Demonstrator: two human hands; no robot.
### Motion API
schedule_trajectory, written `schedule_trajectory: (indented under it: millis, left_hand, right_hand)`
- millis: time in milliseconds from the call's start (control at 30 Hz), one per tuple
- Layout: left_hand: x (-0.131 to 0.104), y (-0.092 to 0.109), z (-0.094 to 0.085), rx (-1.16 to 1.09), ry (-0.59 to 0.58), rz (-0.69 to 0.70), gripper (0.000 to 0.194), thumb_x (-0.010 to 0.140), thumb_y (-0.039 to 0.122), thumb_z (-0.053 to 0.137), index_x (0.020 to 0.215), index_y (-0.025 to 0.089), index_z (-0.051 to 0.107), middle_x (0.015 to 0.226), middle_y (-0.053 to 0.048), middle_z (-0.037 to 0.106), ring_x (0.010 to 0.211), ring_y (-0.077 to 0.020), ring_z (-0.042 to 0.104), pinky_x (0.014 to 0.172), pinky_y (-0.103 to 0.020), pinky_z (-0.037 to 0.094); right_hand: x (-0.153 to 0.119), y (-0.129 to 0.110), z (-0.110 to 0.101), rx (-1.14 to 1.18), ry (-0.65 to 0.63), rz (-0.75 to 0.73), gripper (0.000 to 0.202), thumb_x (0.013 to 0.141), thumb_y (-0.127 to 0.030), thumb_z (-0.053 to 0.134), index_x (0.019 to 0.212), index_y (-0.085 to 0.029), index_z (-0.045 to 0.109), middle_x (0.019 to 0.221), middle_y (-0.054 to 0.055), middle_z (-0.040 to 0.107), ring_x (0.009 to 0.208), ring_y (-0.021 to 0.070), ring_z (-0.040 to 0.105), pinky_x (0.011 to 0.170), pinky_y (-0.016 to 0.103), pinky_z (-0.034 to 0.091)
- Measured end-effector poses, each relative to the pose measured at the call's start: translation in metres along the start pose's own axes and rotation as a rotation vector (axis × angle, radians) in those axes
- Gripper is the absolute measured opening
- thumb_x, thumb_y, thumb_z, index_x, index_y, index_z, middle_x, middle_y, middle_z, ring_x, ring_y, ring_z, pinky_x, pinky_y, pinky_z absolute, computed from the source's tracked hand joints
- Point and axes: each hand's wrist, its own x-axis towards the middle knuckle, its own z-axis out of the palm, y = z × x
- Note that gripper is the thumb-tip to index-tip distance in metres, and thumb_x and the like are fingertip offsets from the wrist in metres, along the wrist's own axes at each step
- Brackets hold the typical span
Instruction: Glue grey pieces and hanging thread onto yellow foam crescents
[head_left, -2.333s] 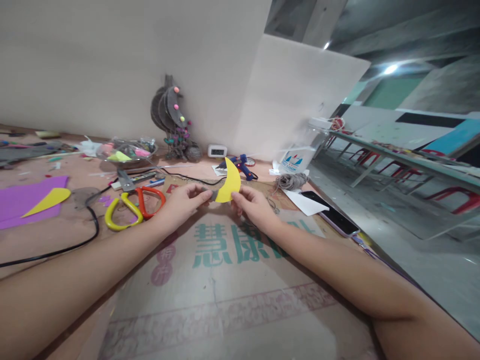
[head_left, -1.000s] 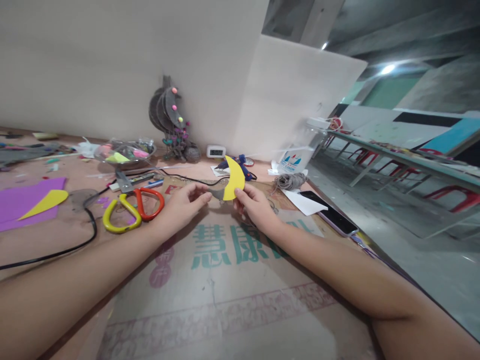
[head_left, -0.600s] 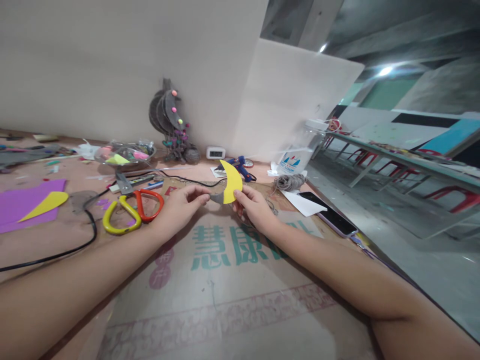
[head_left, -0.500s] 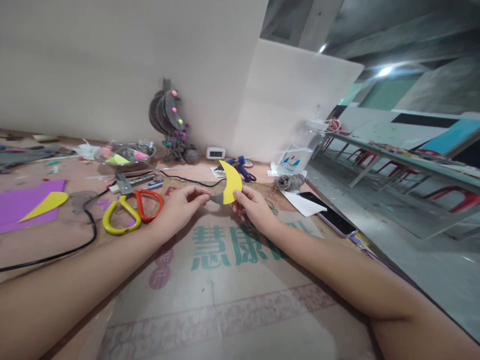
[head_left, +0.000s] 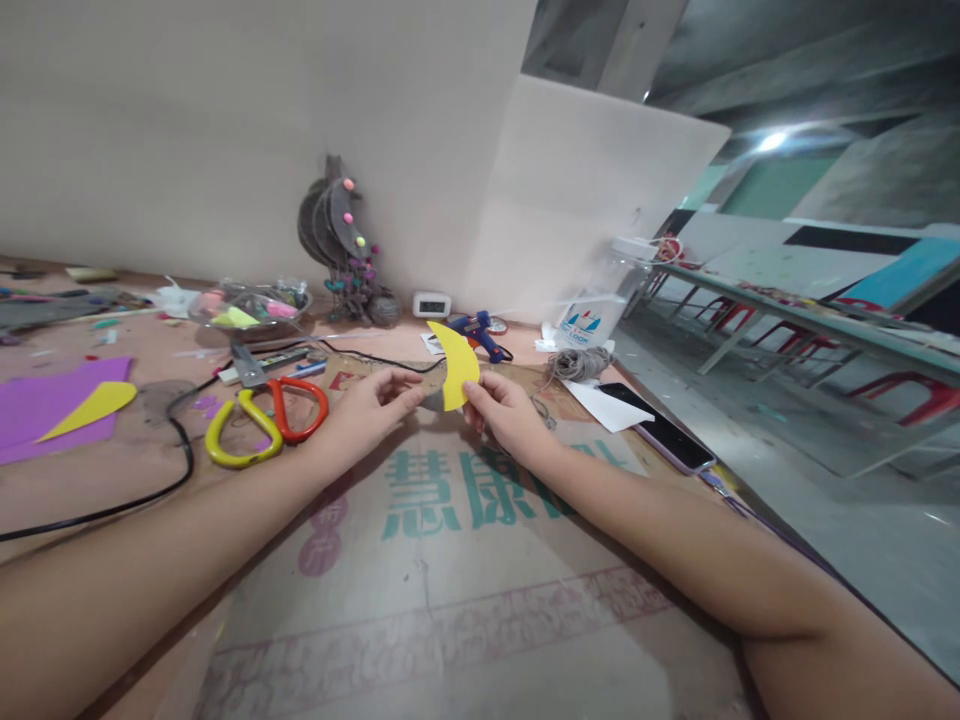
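Note:
A yellow crescent cutout (head_left: 459, 368), thin like felt or paper, stands upright in the pinch of my right hand (head_left: 504, 412). Behind its lower end a grey piece (head_left: 435, 401) pokes out to the left; most of it is hidden. My left hand (head_left: 382, 402) is close to that grey tip, thumb and forefinger slightly apart; whether the thumb still touches it is unclear. Both hands are above a printed cardboard sheet (head_left: 450, 600). Past the crescent lies a blue glue gun (head_left: 480, 335).
Scissors with yellow and red handles (head_left: 244, 440) lie left, near a black cord (head_left: 184, 460) and purple sheets (head_left: 60, 405). A grey crescent ornament (head_left: 330, 225) stands by the wall beside a small clock (head_left: 432, 305). Grey yarn (head_left: 577, 363) and a phone (head_left: 667, 435) are right.
My left thumb and forefinger have parted from their pinch on the grey tip. The yellow crescent has shifted slightly left and tilted, still in my right hand.

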Motion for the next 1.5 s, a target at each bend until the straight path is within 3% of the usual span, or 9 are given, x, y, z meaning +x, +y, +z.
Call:
schedule_trajectory:
  millis: [200,333,567,733,833,1067,1233,1367,1500]
  left_hand:
    - [0.0,0.004,-0.001,0.053,-0.039,-0.022,0.023,0.071,0.039,0.06,0.076,0.017,0.061,0.071,-0.002,0.064,0.065,-0.0139,0.057,0.061,-0.025,0.044]
    - [0.0,0.002,-0.001,0.046,-0.011,0.0,0.023,0.073,0.04,0.058,0.076,0.018,0.06,0.07,0.0,0.062,0.063,-0.0125,0.055,0.058,-0.023,0.041]
    - [-0.003,0.002,0.0,0.088,-0.116,0.013,0.025,0.073,0.042,0.057,0.073,0.017,0.059,0.064,0.001,0.06,0.055,-0.0117,0.052,0.052,-0.023,0.038]
    - [-0.001,0.002,-0.001,0.024,-0.06,-0.003,0.025,0.074,0.041,0.057,0.075,0.017,0.059,0.066,0.001,0.058,0.06,-0.0115,0.052,0.057,-0.022,0.04]
    - [0.0,0.002,-0.002,0.023,-0.067,-0.024,0.024,0.075,0.041,0.056,0.077,0.017,0.058,0.067,0.001,0.058,0.061,-0.0107,0.051,0.057,-0.022,0.039]
    - [0.0,0.004,-0.003,0.016,-0.068,-0.062,0.024,0.071,0.038,0.061,0.079,0.016,0.06,0.073,0.0,0.06,0.063,-0.0111,0.052,0.059,-0.022,0.039]
    - [-0.001,0.006,-0.003,-0.024,-0.064,-0.095,0.026,0.073,0.039,0.06,0.082,0.015,0.062,0.073,0.0,0.06,0.062,-0.0105,0.051,0.057,-0.021,0.039]
    - [0.001,-0.001,-0.001,-0.086,-0.053,-0.057,0.028,0.076,0.043,0.055,0.07,0.016,0.052,0.058,0.005,0.049,0.052,-0.0075,0.044,0.05,-0.019,0.033]
    - [0.004,-0.011,0.001,-0.149,-0.062,-0.043,0.028,0.081,0.044,0.049,0.072,0.018,0.046,0.052,0.007,0.044,0.046,-0.0067,0.04,0.045,-0.018,0.029]
  right_hand:
    - [-0.001,-0.002,0.001,0.043,-0.002,0.002,0.026,0.081,-0.043,0.051,0.075,-0.018,0.05,0.054,-0.005,0.051,0.039,0.0051,0.038,0.037,0.017,0.03]
    - [-0.002,-0.003,0.002,0.039,-0.071,-0.022,0.024,0.078,-0.042,0.056,0.083,-0.018,0.053,0.057,-0.004,0.052,0.044,0.0063,0.043,0.04,0.017,0.033]
    - [-0.001,-0.003,0.0,0.072,-0.009,-0.026,0.028,0.076,-0.039,0.058,0.095,-0.019,0.055,0.07,-0.003,0.054,0.048,0.0066,0.043,0.042,0.019,0.036]
    - [-0.001,0.0,-0.006,0.161,-0.087,-0.102,0.018,0.083,-0.032,0.044,0.083,-0.018,0.055,0.069,0.0,0.053,0.057,0.0104,0.051,0.052,0.023,0.044]
    - [-0.003,-0.002,-0.004,0.135,-0.135,-0.091,0.02,0.083,-0.035,0.045,0.084,-0.017,0.054,0.064,-0.001,0.052,0.055,0.0107,0.052,0.053,0.023,0.044]
    - [-0.004,-0.005,0.005,-0.041,0.074,-0.029,0.028,0.077,-0.043,0.057,0.087,-0.017,0.053,0.058,-0.005,0.046,0.044,0.0061,0.039,0.041,0.019,0.033]
    - [-0.003,-0.002,0.004,-0.021,0.037,-0.019,0.028,0.077,-0.041,0.057,0.088,-0.017,0.052,0.056,-0.006,0.046,0.042,0.005,0.036,0.04,0.018,0.031]
    - [-0.002,0.001,0.004,-0.07,-0.037,-0.052,0.028,0.075,-0.037,0.059,0.093,-0.016,0.054,0.071,-0.001,0.055,0.052,0.0074,0.047,0.046,0.019,0.038]
    - [-0.002,0.005,0.006,-0.066,-0.102,-0.148,0.041,0.072,-0.022,0.059,0.111,-0.02,0.047,0.098,0.004,0.058,0.077,0.0125,0.056,0.063,0.023,0.047]
